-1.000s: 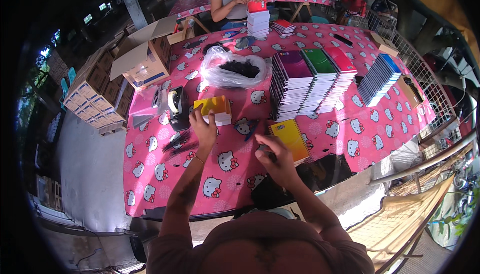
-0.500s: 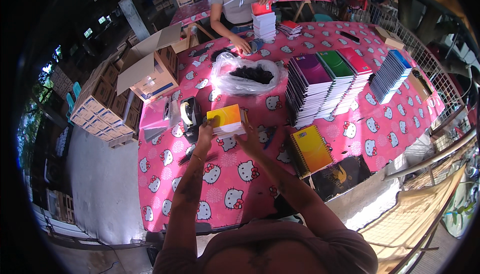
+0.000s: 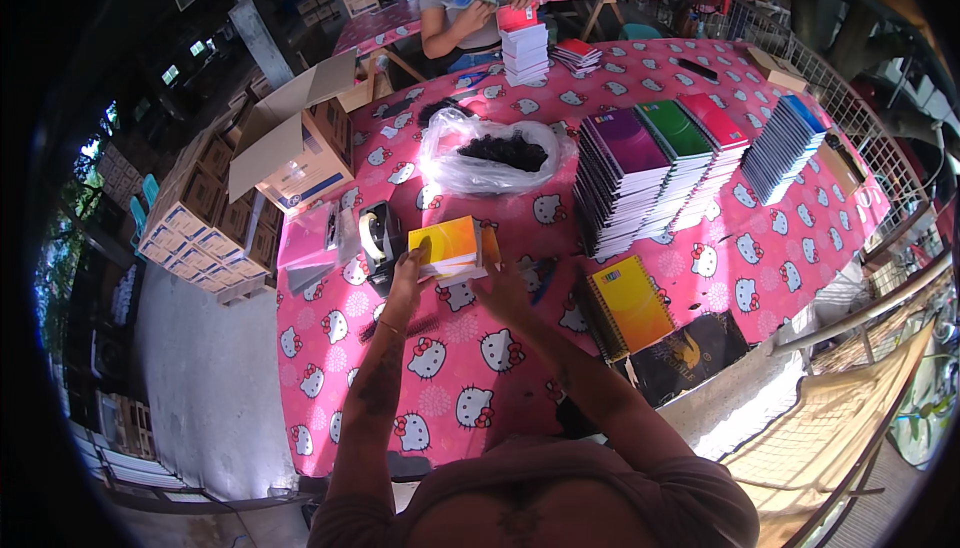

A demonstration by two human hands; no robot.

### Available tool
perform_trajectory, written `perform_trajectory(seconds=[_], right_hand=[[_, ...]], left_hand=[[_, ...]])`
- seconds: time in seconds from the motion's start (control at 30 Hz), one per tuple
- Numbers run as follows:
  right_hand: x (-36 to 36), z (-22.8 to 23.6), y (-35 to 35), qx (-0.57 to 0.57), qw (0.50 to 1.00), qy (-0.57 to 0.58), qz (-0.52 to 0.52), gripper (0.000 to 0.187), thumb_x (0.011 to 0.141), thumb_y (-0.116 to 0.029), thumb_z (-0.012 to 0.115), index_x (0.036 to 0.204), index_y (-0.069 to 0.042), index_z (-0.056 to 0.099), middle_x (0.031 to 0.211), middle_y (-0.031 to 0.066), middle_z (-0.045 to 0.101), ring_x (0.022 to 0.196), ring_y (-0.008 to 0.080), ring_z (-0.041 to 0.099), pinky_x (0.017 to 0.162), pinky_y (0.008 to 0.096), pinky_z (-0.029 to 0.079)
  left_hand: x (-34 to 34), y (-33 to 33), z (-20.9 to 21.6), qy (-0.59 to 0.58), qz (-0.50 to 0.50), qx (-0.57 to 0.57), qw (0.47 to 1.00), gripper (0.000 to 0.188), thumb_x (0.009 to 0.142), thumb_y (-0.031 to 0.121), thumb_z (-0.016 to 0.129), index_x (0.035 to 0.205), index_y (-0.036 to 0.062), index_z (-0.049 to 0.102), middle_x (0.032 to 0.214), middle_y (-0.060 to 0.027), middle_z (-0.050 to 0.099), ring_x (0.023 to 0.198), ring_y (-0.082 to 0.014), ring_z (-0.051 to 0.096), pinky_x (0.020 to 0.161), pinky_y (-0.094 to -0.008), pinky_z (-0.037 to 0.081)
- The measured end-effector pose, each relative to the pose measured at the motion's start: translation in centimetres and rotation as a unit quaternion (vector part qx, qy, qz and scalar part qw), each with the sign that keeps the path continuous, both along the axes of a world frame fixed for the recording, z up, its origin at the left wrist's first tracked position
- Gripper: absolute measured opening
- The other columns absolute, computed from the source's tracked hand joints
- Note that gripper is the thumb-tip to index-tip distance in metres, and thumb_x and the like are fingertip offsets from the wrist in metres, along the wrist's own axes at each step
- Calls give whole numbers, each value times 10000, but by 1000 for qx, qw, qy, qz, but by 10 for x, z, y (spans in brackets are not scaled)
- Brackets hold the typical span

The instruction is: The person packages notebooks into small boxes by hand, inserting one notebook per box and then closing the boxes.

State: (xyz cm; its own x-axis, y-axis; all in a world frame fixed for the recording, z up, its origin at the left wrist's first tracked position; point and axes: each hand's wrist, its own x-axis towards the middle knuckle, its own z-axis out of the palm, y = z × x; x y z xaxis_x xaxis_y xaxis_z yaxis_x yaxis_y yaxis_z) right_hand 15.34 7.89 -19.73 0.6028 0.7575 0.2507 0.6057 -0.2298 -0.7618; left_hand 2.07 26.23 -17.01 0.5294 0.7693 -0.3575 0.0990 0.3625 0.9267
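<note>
- The left hand (image 3: 408,273) is gripping the left edge of a small yellow-orange stack of booklets (image 3: 450,246), its grip closed on that stack.
- The right hand (image 3: 505,293) is resting just beside the stack's right lower corner; whether its grip is closed on the stack or only touching it, I cannot tell.
- The stack is sitting on the counter (image 3: 450,368), near the middle of its near half, right of a black tape dispenser (image 3: 378,238).
- The counter is wearing a pink cloth printed with white cartoon cat faces and is stretching away toward the far side of the yard.
- A clear plastic bag (image 3: 490,153) holding something dark is lying beyond the stack.
- Tall rows of spiral notebooks (image 3: 655,163) with purple, green and red covers are standing to the right, and a further row of blue-edged notebooks (image 3: 785,143) is leaning near the right end.
- A single yellow notebook (image 3: 630,300) is lying flat at the near right edge, touching a black bag (image 3: 690,348).
- An open cardboard box (image 3: 290,143) is sitting off the counter's left side, with stacked cartons (image 3: 195,218) beside it on the grey concrete floor (image 3: 205,388).
- Another person (image 3: 465,3) is sitting at the far end, handling a red-topped white pile (image 3: 523,43).
- A wire fence (image 3: 850,118) is running along the right.
</note>
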Motion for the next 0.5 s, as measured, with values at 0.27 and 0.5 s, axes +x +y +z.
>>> perform_trajectory(seconds=[0.27, 0.5], right_hand=[[10, -1, -4, 13, 995, -103, -8, 580, 833, -367, 709, 1350, -148, 564, 1378, 229, 451, 1269, 418, 469, 971, 562, 452], [-7, 2, -11, 14, 985, -174, 0, 419, 836, -270, 682, 1229, -135, 634, 1278, 154, 546, 1228, 360, 526, 952, 566, 443]], left_hand=[[0, -3, 7, -5, 1, -10, 1000, 534, 926, 443, 602, 1328, 109, 494, 1296, -112, 552, 1200, -288, 524, 984, -489, 464], [-14, 3, -4, -47, -11, -23, 999, 549, 899, 386, 627, 1328, 76, 477, 1281, -137, 545, 1171, -301, 532, 957, -490, 485]])
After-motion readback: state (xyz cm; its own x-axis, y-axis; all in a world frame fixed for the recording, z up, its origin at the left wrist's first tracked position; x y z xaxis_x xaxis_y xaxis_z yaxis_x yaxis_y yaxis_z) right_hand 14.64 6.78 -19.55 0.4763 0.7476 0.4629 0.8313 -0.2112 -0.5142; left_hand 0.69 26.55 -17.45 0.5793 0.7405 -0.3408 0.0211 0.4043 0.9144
